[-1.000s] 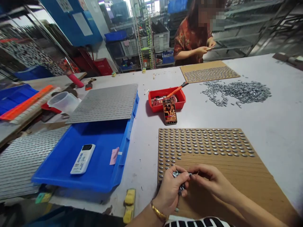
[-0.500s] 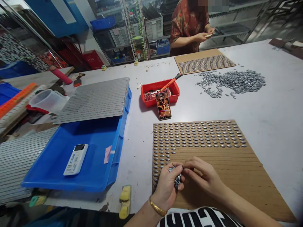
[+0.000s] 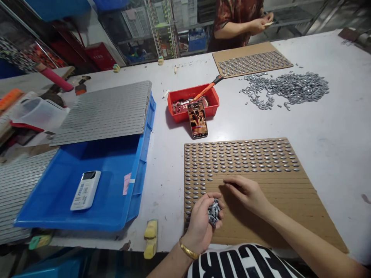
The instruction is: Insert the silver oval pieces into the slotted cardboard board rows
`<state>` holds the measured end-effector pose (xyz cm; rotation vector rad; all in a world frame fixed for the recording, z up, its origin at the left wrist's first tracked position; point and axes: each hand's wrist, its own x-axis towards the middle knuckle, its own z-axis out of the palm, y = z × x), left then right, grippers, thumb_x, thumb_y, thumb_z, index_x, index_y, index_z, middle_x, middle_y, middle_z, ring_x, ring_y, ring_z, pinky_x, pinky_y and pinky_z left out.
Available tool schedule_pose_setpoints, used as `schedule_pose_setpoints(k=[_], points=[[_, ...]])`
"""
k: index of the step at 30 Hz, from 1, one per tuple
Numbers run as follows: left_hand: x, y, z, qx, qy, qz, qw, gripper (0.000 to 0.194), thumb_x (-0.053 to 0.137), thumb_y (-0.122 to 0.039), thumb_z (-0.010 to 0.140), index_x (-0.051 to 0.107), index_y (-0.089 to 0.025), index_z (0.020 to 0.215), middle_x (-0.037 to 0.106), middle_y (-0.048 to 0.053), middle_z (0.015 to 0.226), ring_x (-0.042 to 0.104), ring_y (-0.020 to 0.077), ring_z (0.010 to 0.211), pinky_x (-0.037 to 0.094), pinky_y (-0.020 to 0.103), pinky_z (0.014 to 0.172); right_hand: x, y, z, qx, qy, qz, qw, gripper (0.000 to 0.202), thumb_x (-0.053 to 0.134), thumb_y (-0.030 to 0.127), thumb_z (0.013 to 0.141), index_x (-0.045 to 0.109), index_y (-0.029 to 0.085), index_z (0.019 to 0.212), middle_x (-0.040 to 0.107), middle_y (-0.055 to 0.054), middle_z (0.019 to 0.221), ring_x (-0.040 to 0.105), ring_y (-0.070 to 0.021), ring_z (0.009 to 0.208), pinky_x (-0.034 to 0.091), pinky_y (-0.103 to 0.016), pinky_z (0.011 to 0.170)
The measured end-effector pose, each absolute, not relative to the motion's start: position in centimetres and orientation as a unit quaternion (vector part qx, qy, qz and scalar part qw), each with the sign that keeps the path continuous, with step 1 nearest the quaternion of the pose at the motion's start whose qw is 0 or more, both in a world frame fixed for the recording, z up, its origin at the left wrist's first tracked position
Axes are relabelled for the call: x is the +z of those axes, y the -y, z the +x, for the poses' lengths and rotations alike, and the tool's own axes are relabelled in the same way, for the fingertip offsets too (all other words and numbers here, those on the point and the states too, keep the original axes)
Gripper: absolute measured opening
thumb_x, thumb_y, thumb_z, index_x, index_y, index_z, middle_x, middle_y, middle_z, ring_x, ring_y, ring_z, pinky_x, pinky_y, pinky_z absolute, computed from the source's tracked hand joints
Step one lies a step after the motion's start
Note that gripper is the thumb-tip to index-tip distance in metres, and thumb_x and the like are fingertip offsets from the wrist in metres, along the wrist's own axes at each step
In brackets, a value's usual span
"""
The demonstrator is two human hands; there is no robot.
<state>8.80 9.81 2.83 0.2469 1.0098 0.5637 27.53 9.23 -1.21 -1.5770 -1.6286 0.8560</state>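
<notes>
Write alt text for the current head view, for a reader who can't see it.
A person's left hand cups small silver-grey oval pieces over a brown ridged board partly filled with rows of them, while the right hand pinches another. Beyond, a lit rectangular smartphone leans against a red plastic bin, left of a loose silver-grey heap.

The broad white table (image 3: 246, 123) has a cardboard sheet (image 3: 290, 193) lying flat on its near side. At the far side there's a second sheet (image 3: 240, 53), just beyond a loose pile of silver pieces (image 3: 301, 88). Toward the middle sits a red bin (image 3: 180, 117), a phone (image 3: 198, 121) propped before it; a blue tray (image 3: 69, 224) rests near left.
</notes>
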Motion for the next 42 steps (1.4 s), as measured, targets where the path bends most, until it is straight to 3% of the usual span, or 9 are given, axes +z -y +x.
schedule_pose_setpoints(k=[7,15,21,33,39,42], points=[[2.6,-9.5,8.5,0.254,-0.470,0.119,0.837,0.027,0.063,-0.033,0.075,0.051,-0.021,0.095,0.058,0.000,0.075,0.050,0.0086,0.055,0.024,0.017,0.041,-2.5,-11.9,27.4,0.208,0.749,-0.570,0.266,0.024,0.041,0.025,0.096,0.064,0.018,0.092,0.066,-0.007,0.083,0.060,-0.0169,0.076,0.046,-0.027,0.070],[2.3,-9.5,8.2,0.243,-0.467,0.130,0.840,0.030,0.072,-0.035,0.072,0.061,-0.016,0.093,0.053,-0.001,0.072,0.045,0.0055,0.055,0.022,0.017,0.041,-2.5,-12.9,26.9,0.166,0.764,-0.578,0.234,0.025,0.042,0.025,0.097,0.065,0.018,0.092,0.063,-0.007,0.082,0.058,-0.0158,0.075,0.043,-0.024,0.068],[2.4,-9.7,8.1,0.247,-0.463,0.125,0.842,0.031,0.072,-0.030,0.071,0.063,-0.015,0.097,0.060,0.003,0.080,0.049,0.0074,0.059,0.025,0.018,0.042,-2.7,-13.0,26.9,0.134,0.776,-0.585,0.193,0.027,0.040,0.021,0.096,0.066,0.017,0.091,0.060,-0.008,0.084,0.056,-0.0154,0.076,0.042,-0.023,0.068],[2.7,-9.6,8.3,0.270,-0.480,0.122,0.826,0.026,0.075,-0.028,0.069,0.061,-0.017,0.088,0.056,0.000,0.073,0.046,0.0068,0.059,0.026,0.017,0.043,-2.7,-12.8,26.8,0.136,0.767,-0.582,0.233,0.025,0.042,0.018,0.095,0.066,0.018,0.091,0.061,-0.008,0.085,0.057,-0.0163,0.077,0.045,-0.025,0.070],[2.9,-9.7,8.4,0.275,-0.488,0.131,0.818,0.024,0.074,-0.025,0.070,0.060,-0.017,0.088,0.053,-0.001,0.070,0.046,0.0070,0.060,0.026,0.017,0.043,-1.5,-11.3,27.5,0.215,0.713,-0.584,0.323,0.020,0.045,0.022,0.094,0.064,0.020,0.098,0.063,-0.009,0.094,0.061,-0.0183,0.083,0.049,-0.030,0.074],[2.9,-9.7,8.6,0.278,-0.483,0.142,0.818,0.023,0.073,-0.024,0.072,0.059,-0.017,0.087,0.054,-0.001,0.071,0.046,0.0068,0.060,0.026,0.017,0.042,0.1,-9.9,27.4,0.337,0.667,-0.564,0.352,0.016,0.051,0.027,0.093,0.065,0.020,0.098,0.064,-0.008,0.092,0.061,-0.0188,0.083,0.050,-0.031,0.073]])
